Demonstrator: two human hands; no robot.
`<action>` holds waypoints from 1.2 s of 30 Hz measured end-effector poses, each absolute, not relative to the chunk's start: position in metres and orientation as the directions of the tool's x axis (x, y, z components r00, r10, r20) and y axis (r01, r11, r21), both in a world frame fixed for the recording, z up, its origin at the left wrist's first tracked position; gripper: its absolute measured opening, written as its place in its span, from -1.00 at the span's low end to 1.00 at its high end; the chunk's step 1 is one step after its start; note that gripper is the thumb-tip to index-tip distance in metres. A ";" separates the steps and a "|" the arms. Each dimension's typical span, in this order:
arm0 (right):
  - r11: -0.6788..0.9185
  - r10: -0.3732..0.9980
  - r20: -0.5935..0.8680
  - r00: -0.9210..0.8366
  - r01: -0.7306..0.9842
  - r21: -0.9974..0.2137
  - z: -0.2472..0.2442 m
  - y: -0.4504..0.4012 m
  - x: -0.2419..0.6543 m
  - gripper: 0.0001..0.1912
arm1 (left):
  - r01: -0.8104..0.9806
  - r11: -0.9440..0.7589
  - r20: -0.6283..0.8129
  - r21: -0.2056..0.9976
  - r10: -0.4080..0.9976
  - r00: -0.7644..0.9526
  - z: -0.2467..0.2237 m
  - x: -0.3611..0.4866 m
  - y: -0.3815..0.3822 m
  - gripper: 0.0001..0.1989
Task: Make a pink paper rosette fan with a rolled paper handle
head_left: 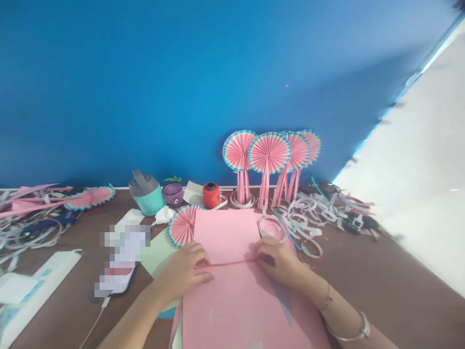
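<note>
A sheet of pink paper (225, 232) lies over larger pink sheets (232, 305) on the table, its near edge lifted a little. My left hand (191, 266) holds that sheet at its near left corner, thumb below the edge and fingers curled above it. At the near right corner my right hand (278, 259) grips the same sheet with bent fingers. Beside my left hand, partly under the sheet, is a pleated pink paper fan (180, 227) with a blue rim. Pale green paper (158, 254) lies under the left side.
Several round pink fans (269, 151) lean upright against the blue wall. Curled white strips (305, 213) are heaped at the right. A teal cup (147, 196), a purple pot (173, 194) and a red thread spool (211, 195) stand behind. A phone (123, 261) and power strip (39, 295) lie left.
</note>
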State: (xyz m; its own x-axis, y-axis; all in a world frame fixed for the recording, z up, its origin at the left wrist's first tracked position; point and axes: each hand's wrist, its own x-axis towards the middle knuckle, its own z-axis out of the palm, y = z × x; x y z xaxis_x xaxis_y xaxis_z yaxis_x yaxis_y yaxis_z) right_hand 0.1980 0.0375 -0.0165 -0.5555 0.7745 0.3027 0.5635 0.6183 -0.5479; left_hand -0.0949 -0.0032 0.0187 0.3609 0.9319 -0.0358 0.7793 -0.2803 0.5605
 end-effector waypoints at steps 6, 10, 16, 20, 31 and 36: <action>0.578 0.786 0.241 -0.569 0.539 -0.613 -0.016 0.039 0.197 -0.83 | 0.811 -0.242 -0.097 0.532 0.935 0.342 0.018 -0.091 -0.003 -0.87; 0.559 0.801 0.218 -0.558 0.565 -0.607 -0.017 0.040 0.196 -0.74 | 0.819 -0.230 -0.079 0.526 0.945 0.316 0.013 -0.094 -0.001 -0.81; 0.563 0.806 0.236 -0.543 0.580 -0.588 -0.017 0.038 0.193 -0.71 | 0.845 -0.212 -0.111 0.491 0.947 0.302 0.017 -0.091 -0.005 -0.79; 0.545 0.825 0.239 -0.511 0.610 -0.575 -0.020 0.037 0.190 -0.74 | 0.880 -0.203 -0.133 0.429 0.950 0.284 0.020 -0.087 -0.005 -0.77; 0.510 0.855 0.240 -0.459 0.666 -0.544 -0.027 0.039 0.187 -0.79 | 0.928 -0.217 -0.137 0.304 0.954 0.268 0.017 -0.080 -0.007 -0.79; 0.490 0.868 0.217 -0.448 0.693 -0.529 -0.027 0.039 0.186 -0.81 | 0.938 -0.221 -0.141 0.268 0.954 0.265 0.015 -0.078 -0.008 -0.78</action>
State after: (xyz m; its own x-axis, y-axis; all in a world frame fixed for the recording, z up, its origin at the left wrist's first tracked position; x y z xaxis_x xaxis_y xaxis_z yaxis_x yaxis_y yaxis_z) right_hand 0.1858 0.0394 -0.0272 -0.4477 0.8676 0.2166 0.6932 0.4897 -0.5288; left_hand -0.0780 -0.0077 0.0152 0.2648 0.9539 -0.1409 0.9378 -0.2207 0.2681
